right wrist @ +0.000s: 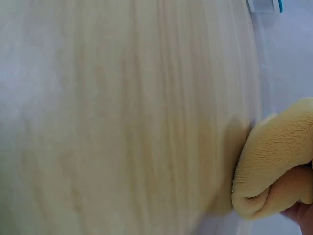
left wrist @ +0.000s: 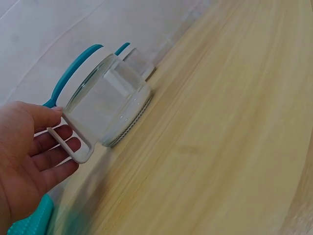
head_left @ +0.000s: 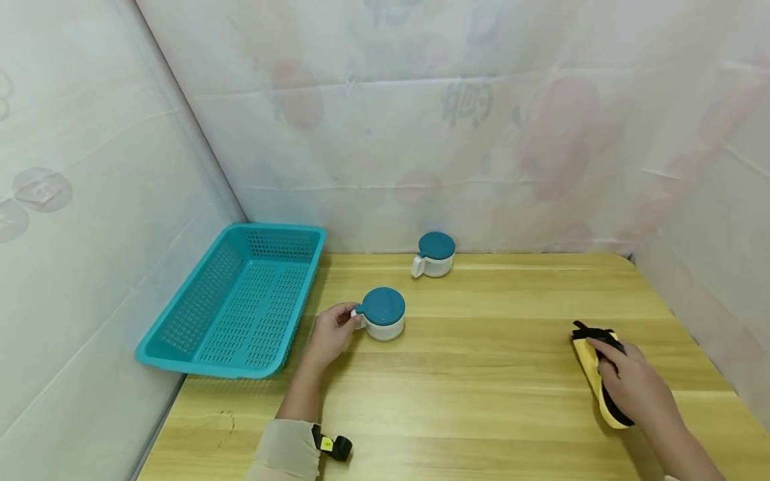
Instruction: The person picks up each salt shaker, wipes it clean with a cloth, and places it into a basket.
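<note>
Left hand [head_left: 329,337] pinches jar [head_left: 383,308] by handle [left wrist: 82,155]; basket [head_left: 259,307] at jar's nine o'clock. Right hand [head_left: 640,391] curled round folded cloth [right wrist: 276,154].

Jar [head_left: 385,327]: clear body, white handle, teal lid [head_left: 383,305] seated on top. Stood upright on desk [head_left: 481,381], left of centre. Handle held by left hand [head_left: 329,337], thumb placed at top near lid tab, fingers hooked behind.

Cloth [head_left: 592,374]: plush yellow with black parts, folded over. Gripped in right hand [head_left: 637,387] at desk's right side, long axis slanted. Whether desk is touched cannot be told.
</note>
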Demonstrator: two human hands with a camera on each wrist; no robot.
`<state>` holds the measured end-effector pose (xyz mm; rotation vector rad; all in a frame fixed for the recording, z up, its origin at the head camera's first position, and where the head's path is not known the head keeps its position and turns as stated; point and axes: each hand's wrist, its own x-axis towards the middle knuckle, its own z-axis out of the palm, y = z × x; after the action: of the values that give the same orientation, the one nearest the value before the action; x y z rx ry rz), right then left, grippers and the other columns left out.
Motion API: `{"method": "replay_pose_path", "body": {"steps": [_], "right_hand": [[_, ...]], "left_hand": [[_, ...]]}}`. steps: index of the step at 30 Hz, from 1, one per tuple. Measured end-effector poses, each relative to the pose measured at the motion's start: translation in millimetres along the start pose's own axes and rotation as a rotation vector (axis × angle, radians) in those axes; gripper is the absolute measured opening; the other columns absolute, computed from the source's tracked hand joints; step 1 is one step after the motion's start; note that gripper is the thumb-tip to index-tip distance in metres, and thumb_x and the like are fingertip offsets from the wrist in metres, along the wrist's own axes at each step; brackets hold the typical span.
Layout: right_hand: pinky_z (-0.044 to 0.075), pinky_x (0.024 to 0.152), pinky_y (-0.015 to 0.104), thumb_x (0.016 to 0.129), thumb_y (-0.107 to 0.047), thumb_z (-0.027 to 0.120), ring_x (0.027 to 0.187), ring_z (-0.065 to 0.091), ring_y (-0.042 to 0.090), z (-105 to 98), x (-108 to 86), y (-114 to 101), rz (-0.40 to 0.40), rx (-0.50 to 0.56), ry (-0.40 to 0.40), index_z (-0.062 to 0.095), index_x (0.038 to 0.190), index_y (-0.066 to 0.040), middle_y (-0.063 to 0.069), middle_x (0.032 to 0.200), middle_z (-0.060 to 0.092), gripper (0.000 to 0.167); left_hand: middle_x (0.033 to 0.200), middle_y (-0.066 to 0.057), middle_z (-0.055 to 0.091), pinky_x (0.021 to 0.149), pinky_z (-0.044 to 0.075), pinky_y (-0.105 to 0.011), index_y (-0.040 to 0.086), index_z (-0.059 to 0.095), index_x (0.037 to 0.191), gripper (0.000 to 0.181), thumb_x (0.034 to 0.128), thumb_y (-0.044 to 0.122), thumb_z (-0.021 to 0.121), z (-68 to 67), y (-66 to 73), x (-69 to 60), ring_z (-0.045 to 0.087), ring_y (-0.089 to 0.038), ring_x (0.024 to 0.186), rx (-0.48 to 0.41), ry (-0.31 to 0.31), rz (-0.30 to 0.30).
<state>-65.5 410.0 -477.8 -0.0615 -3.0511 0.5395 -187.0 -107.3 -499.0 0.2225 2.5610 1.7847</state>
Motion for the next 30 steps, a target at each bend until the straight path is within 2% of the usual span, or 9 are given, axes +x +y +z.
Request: {"method": "replay_pose_path", "body": {"steps": [4,9,16,19,21,23,26,28,30], "right_hand": [[0.041,0.063,0.059,0.102,-0.039,0.044,0.094,0.047,0.058,-3.6,2.1,0.6,0.088,-0.06,-0.029,0.033,0.152,-0.005,0.041,0.119,0.051,0.061],[0.039,0.055,0.063,0.092,-0.071,0.044,0.099,0.039,0.068,-7.0,4.7,-0.6,0.19,-0.144,-0.084,0.013,0.158,-0.009,0.042,0.137,0.039,0.096],[0.044,0.048,0.052,0.086,-0.075,0.051,0.098,0.041,0.073,-12.5,6.8,-0.8,0.199,-0.132,-0.117,0.02,0.153,0.003,0.053,0.128,0.028,0.107],[0.044,0.044,0.043,0.086,-0.071,0.057,0.084,0.054,0.061,-12.6,5.6,-1.4,0.181,-0.113,-0.085,0.032,0.146,0.009,0.051,0.123,0.038,0.104],[0.04,0.04,0.038,0.087,-0.069,0.058,0.062,0.055,0.045,-12.4,4.0,-1.4,0.166,-0.127,-0.075,0.038,0.142,0.011,0.042,0.098,0.056,0.099],[0.035,0.039,0.034,0.089,-0.067,0.057,0.049,0.045,0.029,-13.2,3.2,-0.5,0.157,-0.136,-0.093,0.04,0.14,0.012,0.029,0.075,0.059,0.096],[0.044,0.045,0.044,0.088,-0.067,0.057,0.057,0.049,0.039,-15.3,4.8,1.9,0.158,-0.137,-0.125,0.037,0.14,0.016,0.031,0.083,0.058,0.1],[0.048,0.057,0.055,0.085,-0.068,0.061,0.08,0.053,0.055,-16.4,7.0,4.1,0.169,-0.111,-0.14,0.036,0.139,0.019,0.042,0.109,0.05,0.105],[0.048,0.065,0.059,0.082,-0.069,0.063,0.101,0.047,0.063,-16.5,9.1,6.6,0.171,-0.102,-0.148,0.039,0.136,0.021,0.049,0.125,0.037,0.107]], "left_hand": [[0.11,-0.008,0.07,0.083,0.056,-0.031,0.006,0.071,0.115,0.021,0.0959,0.012,0.065,0.9,-0.6,0.1,0.063,-0.019,0.098,-0.015,0.015,0.004],[0.108,-0.009,0.07,0.083,0.056,-0.031,0.005,0.071,0.114,0.02,0.0956,0.012,0.065,0.5,0.5,0.1,0.064,-0.02,0.097,-0.03,0.033,-0.001],[0.109,-0.009,0.071,0.082,0.057,-0.029,0.005,0.071,0.114,0.021,0.095,0.012,0.066,2.9,0.4,-0.8,0.064,-0.02,0.098,-0.055,0.036,-0.006],[0.111,-0.011,0.07,0.082,0.057,-0.028,0.004,0.07,0.116,0.023,0.0947,0.012,0.066,5.0,1.2,-2.2,0.065,-0.021,0.1,-0.065,0.038,-0.004],[0.112,-0.012,0.07,0.083,0.057,-0.029,0.004,0.07,0.117,0.024,0.095,0.012,0.066,6.1,0.6,-2.0,0.065,-0.022,0.101,-0.065,0.04,-0.004],[0.112,-0.011,0.07,0.083,0.057,-0.029,0.004,0.07,0.117,0.024,0.095,0.013,0.066,7.2,0.4,-1.7,0.065,-0.022,0.101,-0.066,0.044,-0.009],[0.114,-0.011,0.069,0.084,0.057,-0.03,0.004,0.069,0.118,0.024,0.0955,0.013,0.065,9.3,-0.8,-0.8,0.064,-0.022,0.103,-0.071,0.048,-0.02],[0.116,-0.011,0.069,0.085,0.057,-0.03,0.004,0.069,0.119,0.025,0.0957,0.014,0.065,10.6,-2.0,-0.9,0.064,-0.022,0.104,-0.078,0.051,-0.033],[0.117,-0.01,0.068,0.085,0.056,-0.031,0.005,0.069,0.12,0.026,0.0959,0.015,0.065,11.7,-4.0,-1.4,0.064,-0.021,0.105,-0.078,0.056,-0.044]]}}
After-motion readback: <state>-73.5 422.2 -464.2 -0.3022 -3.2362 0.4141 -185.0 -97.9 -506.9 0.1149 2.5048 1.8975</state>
